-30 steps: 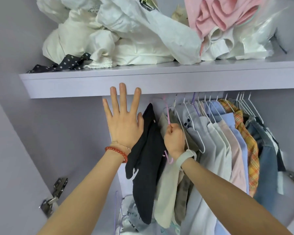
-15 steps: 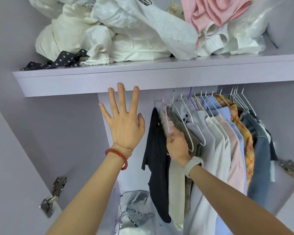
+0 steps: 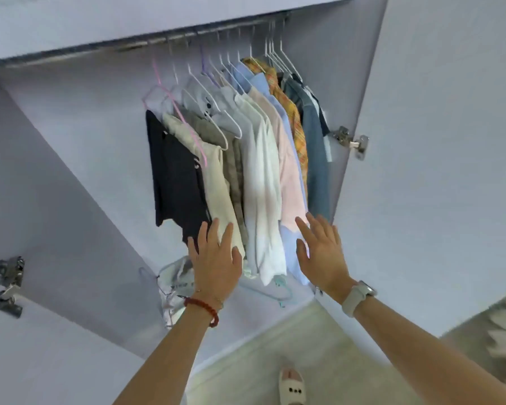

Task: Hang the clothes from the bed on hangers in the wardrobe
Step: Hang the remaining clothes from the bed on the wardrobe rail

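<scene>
From the head camera, the view looks down into an open wardrobe [image 3: 70,176] with pale lilac walls. A metal rail [image 3: 164,40] runs under the shelf, and a row of clothes hangs from it on thin wire hangers [image 3: 275,51].

At the left end of the row hangs a black garment [image 3: 172,176], just beside a cream garment [image 3: 216,185] that sits on a pink hanger [image 3: 170,97]. Next come an olive-grey piece [image 3: 234,171], a white shirt [image 3: 260,176], a pale pink shirt [image 3: 289,176], a light blue shirt [image 3: 260,83], an orange plaid shirt [image 3: 289,106] and a denim piece [image 3: 316,159] at the right end, all packed closely together.

The left hand [image 3: 216,258], with a red bead bracelet [image 3: 202,306] on the wrist, reaches toward the lower hems of the black and cream garments. Its fingers are straight and slightly spread, holding nothing; whether they touch the cloth cannot be told.

The right hand [image 3: 323,252], with a pale watch [image 3: 358,296] on the wrist, is raised near the hems of the pink and blue shirts, fingers straight and spread, gripping nothing.

On the wardrobe floor below the clothes lie a crumpled plastic bag [image 3: 175,282] and a pale green hanger [image 3: 278,290]. Metal hinges [image 3: 352,141] show on the door edges. A slippered foot [image 3: 291,387] stands on the light floor.
</scene>
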Demonstrator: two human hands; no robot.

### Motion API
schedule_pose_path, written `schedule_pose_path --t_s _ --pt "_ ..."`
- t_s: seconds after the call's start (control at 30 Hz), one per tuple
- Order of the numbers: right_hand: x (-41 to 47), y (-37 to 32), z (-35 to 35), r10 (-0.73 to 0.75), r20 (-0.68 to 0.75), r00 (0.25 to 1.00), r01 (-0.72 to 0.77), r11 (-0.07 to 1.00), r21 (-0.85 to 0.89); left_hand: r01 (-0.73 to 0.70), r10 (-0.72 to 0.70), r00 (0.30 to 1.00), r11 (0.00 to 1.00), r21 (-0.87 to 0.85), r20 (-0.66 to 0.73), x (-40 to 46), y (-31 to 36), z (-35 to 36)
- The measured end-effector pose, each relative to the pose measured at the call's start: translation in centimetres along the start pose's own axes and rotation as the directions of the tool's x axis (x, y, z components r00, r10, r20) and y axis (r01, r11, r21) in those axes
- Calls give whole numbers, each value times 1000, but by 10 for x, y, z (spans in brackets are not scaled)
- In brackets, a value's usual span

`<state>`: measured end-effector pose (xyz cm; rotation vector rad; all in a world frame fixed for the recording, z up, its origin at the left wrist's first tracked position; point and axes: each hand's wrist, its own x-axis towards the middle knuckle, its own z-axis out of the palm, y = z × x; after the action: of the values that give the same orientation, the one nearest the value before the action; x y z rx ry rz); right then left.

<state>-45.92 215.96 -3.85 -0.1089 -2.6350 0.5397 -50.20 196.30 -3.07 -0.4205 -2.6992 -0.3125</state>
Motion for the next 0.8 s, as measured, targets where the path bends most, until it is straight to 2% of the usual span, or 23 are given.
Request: schedule_pose_path --t_s 0.1,0.23,0.33,0.43,0.6,0.7,0.8 --pt "-78 52 -18 214 136 967 -207 976 -64 -103 116 975 992 -78 191 -40 53 28" --pt "-168 109 -57 505 149 850 -488 862 -134 -246 326 869 937 -248 371 -73 142 47" --pt "-229 147 -90 687 114 718 -667 725 -170 -412 523 741 850 -330 422 -94 215 58" --pt "-294 186 -122 811 -4 585 -803 579 -142 -518 661 609 750 -411 439 -120 291 68" --pt "-409 252 -167 964 -120 235 -972 234 -25 -653 838 321 533 -537 442 -183 425 89" --pt "-482 291 -189 989 -144 21 -998 30 61 -696 887 137 403 -594 441 -230 505 101" --pt "-551 317 -208 974 -128 -188 -974 -167 156 -693 880 -40 317 -648 474 -285 568 118"
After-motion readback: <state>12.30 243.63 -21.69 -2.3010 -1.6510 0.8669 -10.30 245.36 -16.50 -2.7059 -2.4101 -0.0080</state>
